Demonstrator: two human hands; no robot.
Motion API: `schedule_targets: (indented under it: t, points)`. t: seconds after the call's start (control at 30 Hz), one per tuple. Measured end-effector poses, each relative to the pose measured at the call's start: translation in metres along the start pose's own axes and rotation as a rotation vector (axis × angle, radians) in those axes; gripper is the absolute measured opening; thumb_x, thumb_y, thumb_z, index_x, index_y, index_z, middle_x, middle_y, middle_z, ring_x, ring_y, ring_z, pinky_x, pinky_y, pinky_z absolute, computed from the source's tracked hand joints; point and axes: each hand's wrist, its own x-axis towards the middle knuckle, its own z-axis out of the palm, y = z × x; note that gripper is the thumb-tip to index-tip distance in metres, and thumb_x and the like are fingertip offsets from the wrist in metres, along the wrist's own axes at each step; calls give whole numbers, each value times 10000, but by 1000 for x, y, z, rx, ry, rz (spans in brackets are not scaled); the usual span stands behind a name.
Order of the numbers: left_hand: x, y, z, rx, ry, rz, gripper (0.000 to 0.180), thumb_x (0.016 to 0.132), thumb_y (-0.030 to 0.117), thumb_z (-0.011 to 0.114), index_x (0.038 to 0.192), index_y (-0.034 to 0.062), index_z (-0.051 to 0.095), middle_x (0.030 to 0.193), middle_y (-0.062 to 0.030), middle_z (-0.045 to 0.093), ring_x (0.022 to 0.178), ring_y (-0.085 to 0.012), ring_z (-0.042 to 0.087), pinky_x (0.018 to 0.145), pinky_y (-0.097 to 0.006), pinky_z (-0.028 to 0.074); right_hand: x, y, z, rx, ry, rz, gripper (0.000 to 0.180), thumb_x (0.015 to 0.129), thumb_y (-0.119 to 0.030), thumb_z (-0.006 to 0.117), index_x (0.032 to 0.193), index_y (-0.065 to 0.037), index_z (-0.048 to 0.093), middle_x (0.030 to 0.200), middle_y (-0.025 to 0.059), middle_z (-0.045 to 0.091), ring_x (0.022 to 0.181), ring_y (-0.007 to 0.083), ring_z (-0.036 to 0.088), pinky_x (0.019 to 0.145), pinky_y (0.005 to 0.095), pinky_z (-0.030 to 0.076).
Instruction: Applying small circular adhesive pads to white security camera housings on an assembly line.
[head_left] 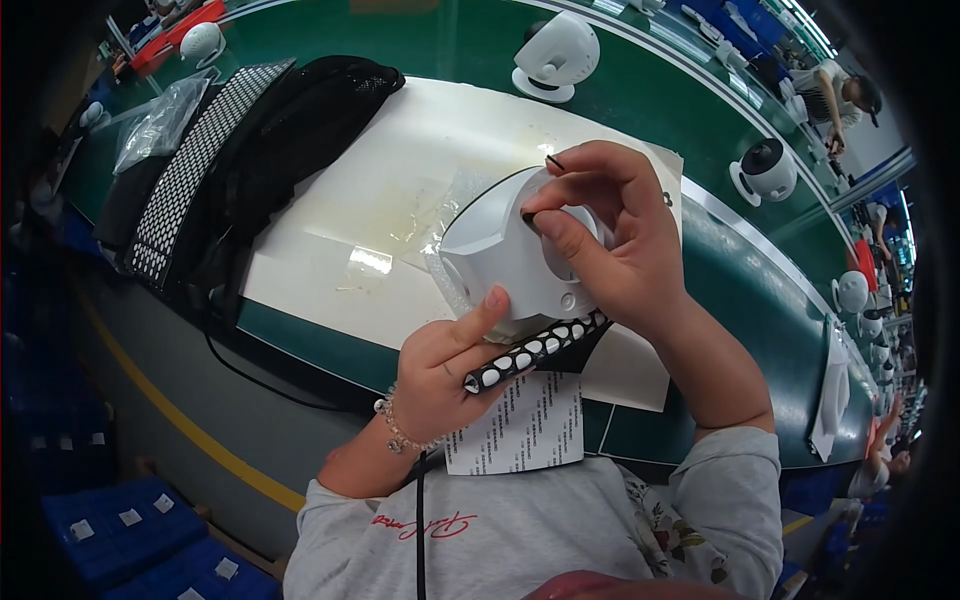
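White rounded device [500, 255] mid-frame, right hand [610, 235] pinching a thin dark strip [554, 161] above it, left hand [450, 365] clamped on a black-and-white dotted strip [535, 350] beneath.

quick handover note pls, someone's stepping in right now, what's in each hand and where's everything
Left hand: steadies the white rounded device from below, forefinger up on its shell, and grips a black strip with white dots.
Right hand: on top of the device, thumb at a dark opening in its face, a thin dark pin pinched in the fingertips.
The device is held over a white mat on the green bench. A printed paper slip hangs at the near edge.
Done: device picked up and held. Left: the pin does not look seated yet; hard to tell.
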Motion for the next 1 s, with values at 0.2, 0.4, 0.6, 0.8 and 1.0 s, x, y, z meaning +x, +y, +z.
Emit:
schedule_targets:
  t: [0.2,0.4,0.6,0.8,1.0]
  points:
    - [-1,0,0,-9,-5,-13,186,547,59,710,714,46,629,1181,-117,526,530,-164,510,516,-245,426,-2,4,1,-85,35,-99,402,767,46,577,1115,-24,389,897,77,572,921,144,561,898,317,395]
    - [1,2,-1,-6,-3,-3,204,546,57,709,736,47,635,1180,-116,527,547,-167,526,525,-248,432,0,-7,2,-44,32,-13,444,769,27,574,1150,-40,355,879,68,581,1009,149,498,929,327,356]
    - [-2,-2,0,-32,-6,1,230,537,43,699,758,45,639,1192,-113,518,558,-171,535,536,-252,439,1,-9,3,154,69,82,478,776,26,562,1182,-43,320,880,73,580,1048,150,460,920,315,353]
    - [0,0,-1,-5,-22,1,229,530,41,698,750,47,637,1196,-116,514,567,-170,538,543,-253,443,-6,-4,1,-267,35,-121,406,782,1,554,1148,-38,382,892,75,593,982,173,511,921,321,347]
    - [0,4,-8,-20,-104,-21,227,574,15,748,745,-36,608,1231,-222,443,722,-192,623,660,-262,495,-11,-33,-9,-864,-98,-384,446,728,-222,625,1127,-73,493,1026,129,587,1075,292,495,933,392,294]
